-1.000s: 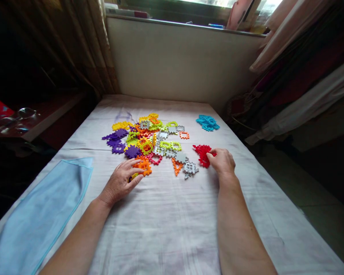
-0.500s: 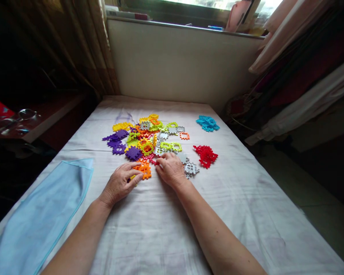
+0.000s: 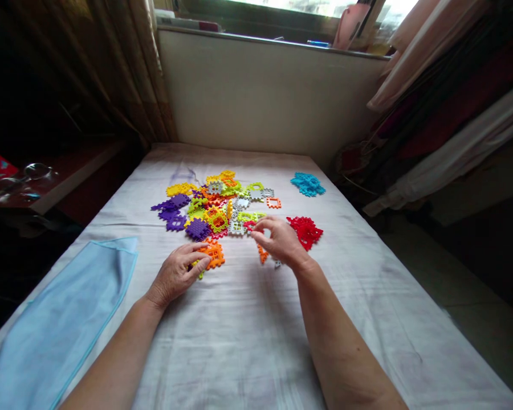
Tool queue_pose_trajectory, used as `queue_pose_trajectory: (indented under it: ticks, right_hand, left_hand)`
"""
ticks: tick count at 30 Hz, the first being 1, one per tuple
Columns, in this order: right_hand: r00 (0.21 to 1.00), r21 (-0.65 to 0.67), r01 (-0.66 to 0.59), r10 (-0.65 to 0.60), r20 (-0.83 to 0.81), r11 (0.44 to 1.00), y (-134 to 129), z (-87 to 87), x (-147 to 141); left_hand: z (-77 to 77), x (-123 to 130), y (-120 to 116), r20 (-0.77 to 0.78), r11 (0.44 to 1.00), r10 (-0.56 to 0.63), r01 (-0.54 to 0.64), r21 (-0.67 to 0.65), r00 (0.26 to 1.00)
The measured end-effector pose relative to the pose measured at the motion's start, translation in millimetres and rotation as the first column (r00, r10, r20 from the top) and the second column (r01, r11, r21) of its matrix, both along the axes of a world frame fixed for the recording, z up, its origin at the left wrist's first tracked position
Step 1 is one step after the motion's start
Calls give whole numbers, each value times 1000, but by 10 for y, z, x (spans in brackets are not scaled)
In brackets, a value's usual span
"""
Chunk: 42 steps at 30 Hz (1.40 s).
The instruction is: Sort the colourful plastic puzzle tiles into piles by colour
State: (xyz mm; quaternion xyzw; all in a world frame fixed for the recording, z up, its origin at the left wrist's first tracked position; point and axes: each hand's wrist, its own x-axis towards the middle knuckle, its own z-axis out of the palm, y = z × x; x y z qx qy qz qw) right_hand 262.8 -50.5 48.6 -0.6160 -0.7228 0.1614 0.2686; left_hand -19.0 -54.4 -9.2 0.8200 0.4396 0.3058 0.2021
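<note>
Interlocking plastic tiles with notched edges lie in a mixed heap, among them purple tiles [image 3: 198,229], a yellow window-frame tile [image 3: 216,220] and a grey window tile [image 3: 236,228]. My left hand [image 3: 178,270] curls its fingers and thumb over an orange tile [image 3: 215,254], with yellow-green pieces partly hidden beneath. Raised a little above the bed, my right hand [image 3: 277,239] pinches a red tile [image 3: 248,225] between thumb and forefinger. Below that hand an orange piece [image 3: 262,254] and bits of grey tile show; the rest there is covered.
A red pile [image 3: 306,232] lies just right of my right hand, and a blue pile [image 3: 308,184] farther back. A light blue cloth [image 3: 72,319] spreads on the left of the sheet [image 3: 222,353]. Beyond stand a wall and windowsill, with hanging clothes on the right.
My right hand has lifted and moved right, away from the heap's front edge, carrying the red tile. My left hand stays nearly in place on the orange tile.
</note>
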Motion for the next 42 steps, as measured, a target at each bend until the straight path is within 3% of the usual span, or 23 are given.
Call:
queue_pose_trajectory:
  ticks: [2, 5, 7, 10, 14, 17, 22, 25, 28, 31, 35, 42]
  right_hand:
    - [976, 50, 211, -213, 43, 976, 27, -3, 258]
    - [838, 42, 518, -517, 175, 854, 29, -84, 630]
    - [747, 27, 632, -618, 247, 775, 7, -154, 822]
    - [685, 36, 689, -667, 291, 724, -29, -227, 984]
    - [696, 53, 675, -658, 288, 736, -21, -234, 959]
    - [774, 86, 588, -590, 228, 804, 25, -209, 734]
    - [954, 129, 204, -226, 197, 971, 141, -168, -12]
    - [962, 125, 14, -48, 269, 992, 286, -127, -462]
    - [932, 98, -120, 78, 354, 988, 463, -110, -718]
    - [908, 27, -113, 92, 409, 993, 562, -152, -740]
    - [905, -22, 14, -3, 426, 1000, 512, -244, -507]
    - [911, -11, 175, -157, 381, 985, 414, -184, -101]
  left_hand:
    - [17, 5, -3, 8, 1000, 0, 0, -5, 1000]
    - [50, 8, -17, 36, 1000, -1, 2, -29, 999]
    - [68, 9, -29, 62, 999, 4, -1, -48, 998]
    - [84, 9, -41, 111, 997, 33, -26, -66, 993]
    - [92, 4, -40, 158, 995, 55, -42, -87, 986]
    - [86, 0, -31, 180, 993, 60, -41, -107, 982]
    - [59, -6, -24, 224, 990, 93, -66, -125, 970]
    - [53, -18, -20, 243, 988, 127, -102, -114, 962]
    - [39, -41, 4, 251, 987, 158, -148, -56, 955]
    - [14, -60, 68, 211, 982, 175, -186, 33, 962]
    - [13, -32, 252, 47, 977, 155, -160, 142, 987]
    - [6, 157, 686, -265, 970, 210, -166, 179, 941]
